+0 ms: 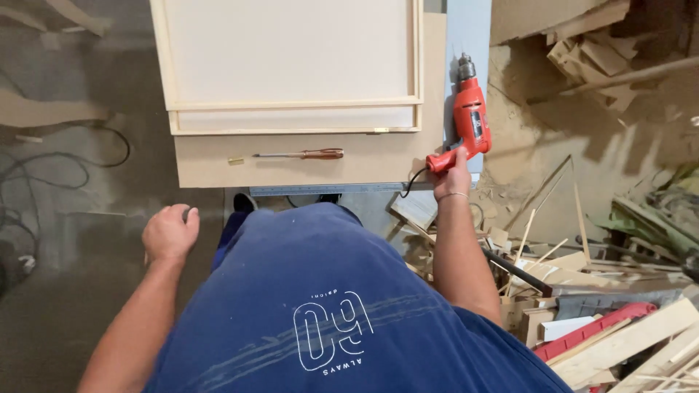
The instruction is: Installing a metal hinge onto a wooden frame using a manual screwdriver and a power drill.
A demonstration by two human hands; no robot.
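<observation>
My right hand (453, 177) grips the handle of a red electric drill (469, 120) that lies on the right edge of the workbench (313, 164), chuck pointing away from me. My left hand (170, 231) hangs off the bench at the left, fingers curled loosely, holding nothing. A light wooden framed panel (291, 58) lies flat on the bench. In front of it rests a screwdriver (302, 154) with a brown handle, and a small brass piece (236, 161) sits to its left.
A heap of wood offcuts and strips (582, 291) fills the floor at the right, with a red-handled tool (593, 331) among them. Black cables (44, 182) trail over the grey floor at the left. Sawdust covers the ground beyond the bench.
</observation>
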